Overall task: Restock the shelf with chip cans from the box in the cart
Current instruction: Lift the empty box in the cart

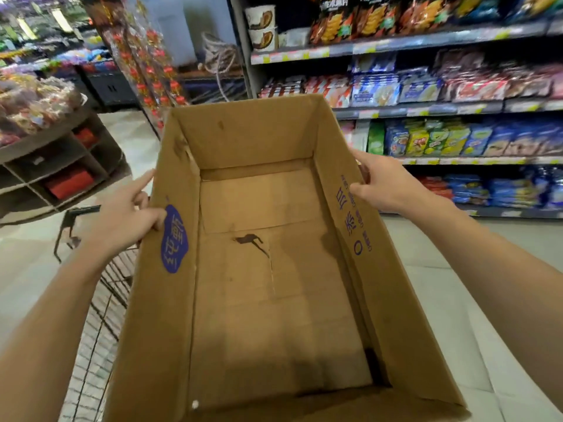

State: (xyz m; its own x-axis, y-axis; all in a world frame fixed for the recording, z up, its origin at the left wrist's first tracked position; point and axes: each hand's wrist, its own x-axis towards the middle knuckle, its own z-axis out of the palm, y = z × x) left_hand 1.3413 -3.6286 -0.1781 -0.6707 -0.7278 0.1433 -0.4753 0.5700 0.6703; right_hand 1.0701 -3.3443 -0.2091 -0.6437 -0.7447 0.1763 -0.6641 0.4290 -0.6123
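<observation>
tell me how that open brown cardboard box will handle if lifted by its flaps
The open brown cardboard box looks empty, so probably light. Its flaps, held by the left hand and right hand, splay outward, so they'd likely flex. Creased walls suggest some wobble.

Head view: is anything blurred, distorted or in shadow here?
Head view: shelves on the right are smeared by motion blur, their lines bowed by the wide angle; the cardboard box and both hands stay fairly sharp; shadow darkens the box's near floor.

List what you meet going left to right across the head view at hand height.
Display stand with red boxes → cart's wire frame → left hand gripping the box's left wall → cardboard box, empty inside → right hand gripping its right wall → snack shelves.
</observation>
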